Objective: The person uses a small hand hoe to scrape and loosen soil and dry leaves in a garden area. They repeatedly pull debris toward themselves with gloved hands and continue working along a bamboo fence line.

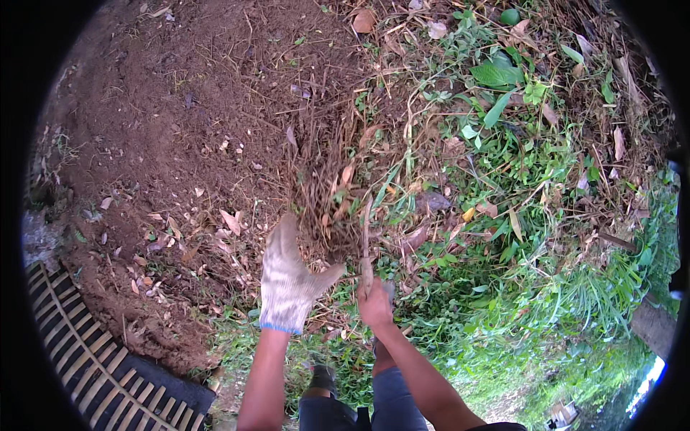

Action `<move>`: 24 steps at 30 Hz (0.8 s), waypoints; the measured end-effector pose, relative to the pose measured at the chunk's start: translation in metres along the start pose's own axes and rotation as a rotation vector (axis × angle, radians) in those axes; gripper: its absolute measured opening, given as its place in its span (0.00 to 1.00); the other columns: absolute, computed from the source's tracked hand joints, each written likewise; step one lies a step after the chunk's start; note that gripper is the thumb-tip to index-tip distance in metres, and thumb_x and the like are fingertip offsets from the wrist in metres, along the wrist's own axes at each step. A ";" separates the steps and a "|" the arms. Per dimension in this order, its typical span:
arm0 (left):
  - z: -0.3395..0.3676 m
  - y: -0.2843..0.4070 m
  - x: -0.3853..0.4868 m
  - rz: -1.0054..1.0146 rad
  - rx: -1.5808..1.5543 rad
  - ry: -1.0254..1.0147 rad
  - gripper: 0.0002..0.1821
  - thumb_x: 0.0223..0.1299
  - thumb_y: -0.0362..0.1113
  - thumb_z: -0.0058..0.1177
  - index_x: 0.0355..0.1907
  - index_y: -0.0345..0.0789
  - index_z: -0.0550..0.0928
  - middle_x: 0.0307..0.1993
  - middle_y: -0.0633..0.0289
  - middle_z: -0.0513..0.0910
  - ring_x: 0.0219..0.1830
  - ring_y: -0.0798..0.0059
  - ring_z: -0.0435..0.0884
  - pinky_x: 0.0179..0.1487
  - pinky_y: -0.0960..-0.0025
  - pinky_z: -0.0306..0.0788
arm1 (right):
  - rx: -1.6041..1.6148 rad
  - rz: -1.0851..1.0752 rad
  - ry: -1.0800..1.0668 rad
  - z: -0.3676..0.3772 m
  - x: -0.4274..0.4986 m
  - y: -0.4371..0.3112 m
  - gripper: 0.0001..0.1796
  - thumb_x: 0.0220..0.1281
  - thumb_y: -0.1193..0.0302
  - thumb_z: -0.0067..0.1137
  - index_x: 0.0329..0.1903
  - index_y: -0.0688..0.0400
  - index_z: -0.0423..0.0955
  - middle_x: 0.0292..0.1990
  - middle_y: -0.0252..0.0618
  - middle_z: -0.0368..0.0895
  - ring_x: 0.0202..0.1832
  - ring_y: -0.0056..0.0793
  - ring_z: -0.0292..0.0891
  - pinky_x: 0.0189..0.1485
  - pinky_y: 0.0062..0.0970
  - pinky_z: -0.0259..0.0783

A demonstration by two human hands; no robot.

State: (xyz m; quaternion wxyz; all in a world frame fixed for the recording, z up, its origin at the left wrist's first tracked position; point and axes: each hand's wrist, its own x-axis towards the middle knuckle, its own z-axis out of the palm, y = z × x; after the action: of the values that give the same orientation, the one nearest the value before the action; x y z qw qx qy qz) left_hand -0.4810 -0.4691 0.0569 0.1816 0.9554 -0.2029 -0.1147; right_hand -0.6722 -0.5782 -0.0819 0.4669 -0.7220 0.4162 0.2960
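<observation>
My left hand [291, 277] wears a soiled white knit glove with a blue cuff edge. Its thumb is spread from the fingers, and nothing shows between them. Just beyond it lies a heap of dry stems and leaf litter [329, 194]; whether the fingertips touch the litter I cannot tell. My right hand [375, 307] is bare and closed around the handle of a narrow-bladed cutting tool [366, 231]. The dirt-coloured blade points away from me, seen nearly edge-on, at the right side of the heap.
Bare brown soil [161, 118] spreads across the left. Green weeds [517, 151] and fallen leaves cover the right side. A slatted bamboo fence [102, 350] curves through the lower left corner. A wooden post or log [652, 326] stands at the right rim. My legs [391, 398] are below.
</observation>
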 end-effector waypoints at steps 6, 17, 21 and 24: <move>0.041 -0.004 0.106 0.080 0.238 -0.477 0.77 0.31 0.62 0.87 0.83 0.30 0.58 0.79 0.36 0.66 0.83 0.41 0.62 0.86 0.48 0.56 | -0.054 -0.026 -0.149 0.006 -0.093 0.041 0.25 0.81 0.54 0.55 0.59 0.66 0.70 0.36 0.75 0.85 0.42 0.75 0.85 0.46 0.66 0.80; 0.138 -0.118 -0.032 -0.343 -0.151 -0.130 0.56 0.56 0.52 0.79 0.79 0.26 0.66 0.75 0.33 0.71 0.78 0.39 0.70 0.80 0.48 0.68 | 0.009 -0.501 0.611 -0.188 0.201 -0.194 0.24 0.76 0.58 0.61 0.57 0.67 0.74 0.42 0.66 0.89 0.44 0.65 0.88 0.50 0.54 0.81; 0.150 -0.138 -0.119 -0.487 -0.226 -0.076 0.47 0.63 0.47 0.75 0.78 0.28 0.69 0.74 0.36 0.73 0.76 0.41 0.73 0.77 0.52 0.72 | -0.377 -0.185 0.122 -0.120 0.213 -0.194 0.22 0.76 0.70 0.58 0.66 0.67 0.69 0.52 0.67 0.87 0.57 0.62 0.87 0.67 0.54 0.80; 0.144 -0.149 -0.171 -0.670 -0.487 -0.066 0.43 0.66 0.44 0.73 0.78 0.30 0.70 0.75 0.39 0.73 0.77 0.46 0.72 0.77 0.55 0.71 | -0.439 -0.192 0.154 -0.055 0.174 -0.138 0.23 0.71 0.75 0.57 0.64 0.72 0.66 0.47 0.74 0.86 0.54 0.71 0.85 0.64 0.58 0.80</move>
State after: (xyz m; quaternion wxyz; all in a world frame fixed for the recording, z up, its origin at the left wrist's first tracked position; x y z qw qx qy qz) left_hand -0.6238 -0.3118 -0.1078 0.3485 0.8935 0.1465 -0.2425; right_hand -0.4657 -0.6550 -0.1430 0.2919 -0.8626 0.3057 0.2778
